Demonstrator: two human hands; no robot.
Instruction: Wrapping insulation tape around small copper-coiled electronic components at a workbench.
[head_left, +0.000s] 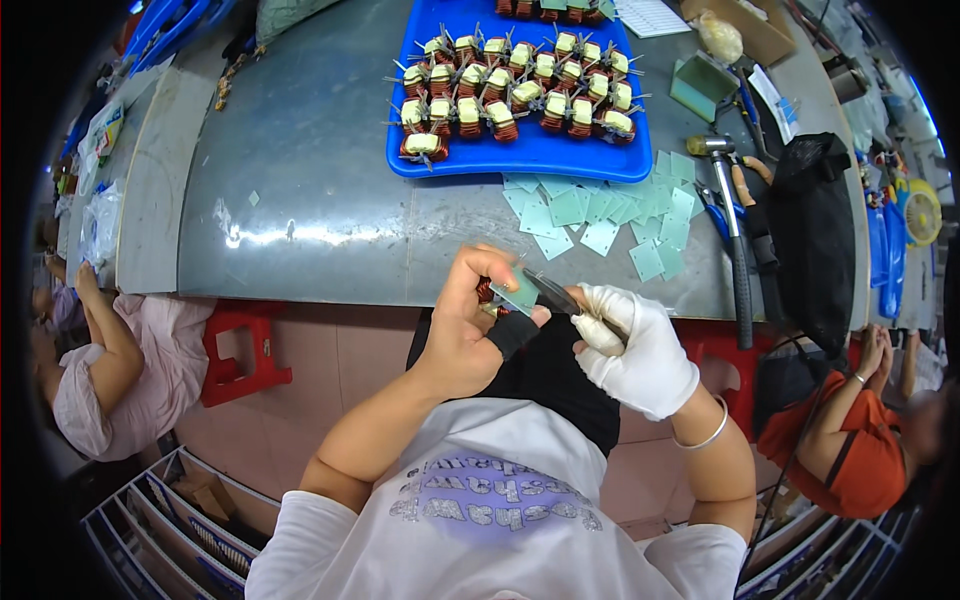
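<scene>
My left hand (460, 335), with a black wrap on one finger, is closed around a copper-wound coil (486, 291) and a small pale green plate (518, 294) set against it. The fingers hide most of the coil. In a white glove, my right hand (645, 355) grips a pair of pliers (550, 291) whose handles are partly wrapped in white. The dark jaws reach to the plate's upper edge, where a thin wire end shows. Whether the jaws pinch the wire I cannot tell.
Ahead, a blue tray (520, 155) bears several coils with pale yellow tops. Loose green plates (600, 235) lie scattered before it. A hammer (735, 240), more pliers (715, 212) and a black bag (808, 230) lie to the right. Other people sit at both sides, near red stools (245, 350).
</scene>
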